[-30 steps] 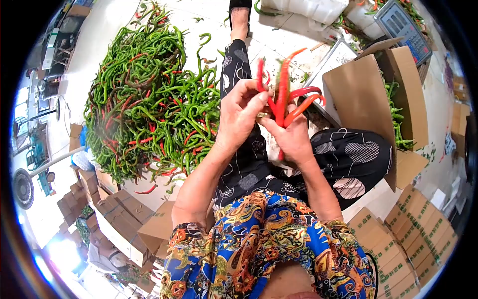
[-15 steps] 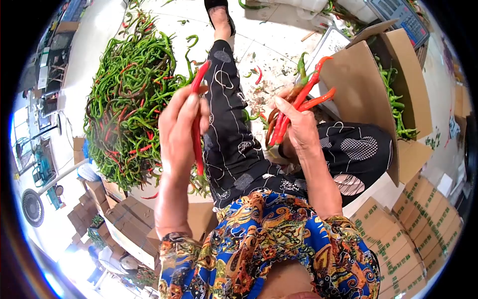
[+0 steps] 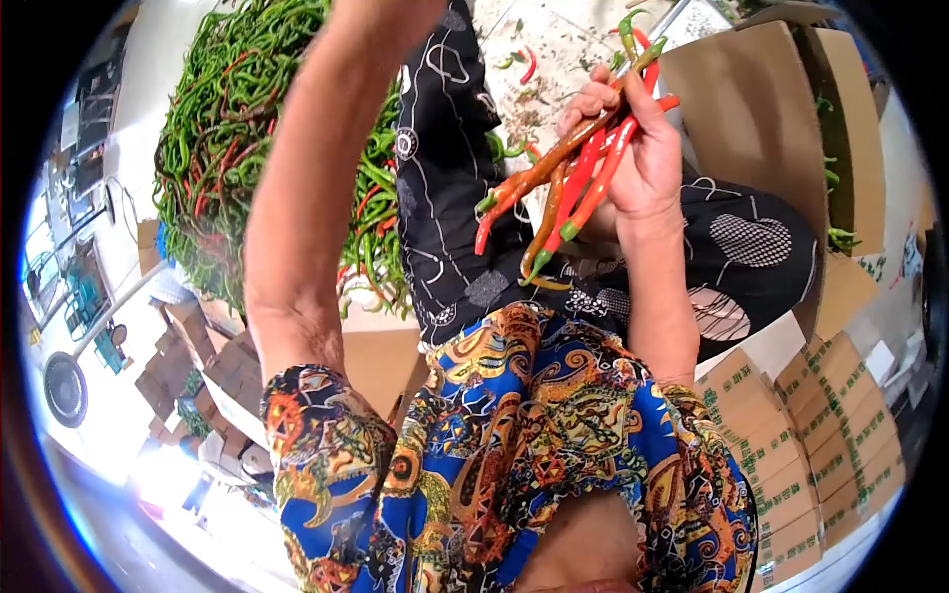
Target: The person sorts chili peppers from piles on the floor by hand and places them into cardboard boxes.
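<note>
My right hand [image 3: 638, 148] is closed around a bunch of long chili peppers [image 3: 593, 168], mostly red, some brownish, with green stems pointing both ways. The bunch is held above my lap, beside the open cardboard box [image 3: 741, 109]. My left arm reaches up past a large pile of green chili peppers [image 3: 213, 128] mixed with red ones. Only the base of my left hand [image 3: 400, 15] shows at the top edge. Its fingers are cut off by the frame, so what it holds, if anything, is hidden.
Green peppers [image 3: 830, 168] show inside the open box on the right. Flattened, printed cartons [image 3: 781, 455] are stacked at lower right. Loose peppers and scraps lie on the pale floor [image 3: 504, 84]. A fan [image 3: 66, 388] and more cardboard boxes [image 3: 178, 371] stand at left.
My left hand, which held a red chili pepper near the pile, has moved up and mostly out of frame. The bunch in my right hand looks fuller. The view has shifted.
</note>
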Motion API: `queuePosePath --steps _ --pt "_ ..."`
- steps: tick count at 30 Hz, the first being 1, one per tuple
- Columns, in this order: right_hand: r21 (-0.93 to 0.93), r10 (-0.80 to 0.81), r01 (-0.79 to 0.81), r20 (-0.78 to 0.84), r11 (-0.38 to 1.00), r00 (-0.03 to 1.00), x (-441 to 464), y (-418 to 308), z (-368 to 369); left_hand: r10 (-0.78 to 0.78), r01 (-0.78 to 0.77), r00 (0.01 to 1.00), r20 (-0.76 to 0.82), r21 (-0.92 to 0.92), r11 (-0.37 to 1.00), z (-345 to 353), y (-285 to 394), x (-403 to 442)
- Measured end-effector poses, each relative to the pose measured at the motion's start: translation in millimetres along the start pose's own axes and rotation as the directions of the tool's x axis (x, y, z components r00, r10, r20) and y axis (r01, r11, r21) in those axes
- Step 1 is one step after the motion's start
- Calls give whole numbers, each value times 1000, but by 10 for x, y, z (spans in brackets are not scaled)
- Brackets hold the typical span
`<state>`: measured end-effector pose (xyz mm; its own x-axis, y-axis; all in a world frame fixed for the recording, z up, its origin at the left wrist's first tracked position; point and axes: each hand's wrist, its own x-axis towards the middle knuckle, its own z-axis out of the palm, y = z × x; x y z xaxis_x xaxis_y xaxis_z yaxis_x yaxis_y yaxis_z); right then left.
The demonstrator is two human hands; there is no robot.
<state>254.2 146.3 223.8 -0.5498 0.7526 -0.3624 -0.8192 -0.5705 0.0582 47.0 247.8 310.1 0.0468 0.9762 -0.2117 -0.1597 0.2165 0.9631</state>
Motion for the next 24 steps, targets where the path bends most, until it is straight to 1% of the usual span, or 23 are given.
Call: queuePosePath --steps 1,2,3,5,6,9,10,11,13,14,17,18,19,21,22,23,24 --pt "30 28 -29 41 999 999 17 5 -40 -92 92 995 36 6 996 -102 -263 -237" --pt "46 42 -44 43 998 998 20 15 -62 -151 151 988 -14 22 988 -165 -541 -416" --pt "62 56 -59 46 996 997 20 29 -73 -239 240 971 9 -46 970 -158 -616 -650" --pt "128 97 -109 96 986 991 17 49 -85 -312 316 949 51 -193 929 -223 -811 -995" --pt "116 101 -114 111 987 989 28 60 -86 -334 331 942 19 -198 923 -215 -850 -1152" --pt "68 83 -92 118 993 990 11 87 -67 -351 342 937 0 -221 913 -185 -884 -1463" --pt "50 74 -80 114 996 991 7 100 -57 -341 338 940 10 -174 925 -161 -869 -1520" --pt "58 75 -82 108 995 991 3 108 -54 -311 314 950 42 -124 941 -138 -864 -1568" --pt "74 85 -92 91 993 992 -14 125 -63 -298 311 947 124 -103 945 -94 -785 -1611" --pt "95 104 -116 122 989 987 -23 128 -38 -282 295 951 125 -104 950 -71 -767 -1622" --pt "161 103 -117 96 980 990 -29 88 -47 -279 295 953 116 -147 944 -93 -695 -1681" --pt "157 85 -97 80 983 993 -22 71 -74 -293 314 947 130 -194 930 -146 -760 -1697" --pt "141 85 -96 82 985 993 -20 70 -74 -287 309 947 142 -166 937 -171 -803 -1709" --pt "173 124 -130 43 976 991 -10 66 -87 -278 298 946 166 -112 948 -184 -871 -1743" --pt "155 131 -134 30 979 991 5 63 -113 -319 325 938 133 -28 945 -133 -823 -1748" --pt "136 137 -138 17 981 990 24 58 -147 -271 258 953 133 111 960 -120 -840 -1735" --pt "118 141 -141 5 983 990 34 59 -169 -283 265 948 149 129 956 -81 -785 -1732"
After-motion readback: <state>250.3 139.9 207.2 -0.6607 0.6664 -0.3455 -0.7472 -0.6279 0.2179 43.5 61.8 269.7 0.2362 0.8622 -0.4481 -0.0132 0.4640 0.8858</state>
